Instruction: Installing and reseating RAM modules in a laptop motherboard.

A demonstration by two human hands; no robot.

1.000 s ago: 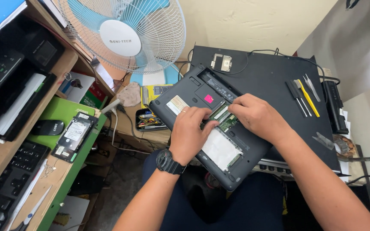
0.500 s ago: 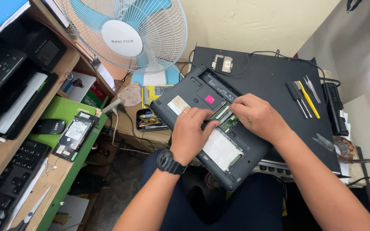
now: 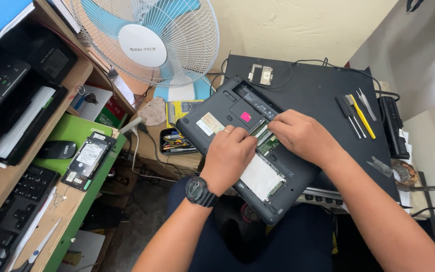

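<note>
Over upturned laptop (image 3: 237, 118): left hand (image 3: 230, 156), right hand (image 3: 303, 136) unmoved, fingers still curled on green memory module (image 3: 267, 146)

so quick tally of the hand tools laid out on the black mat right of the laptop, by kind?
Yellow pry tool: 1
Black-handled drivers: 2
Metal tweezers: 1
Total: 4
Both hands, left hand and right hand, are on the open laptop, not on any tool.
</note>
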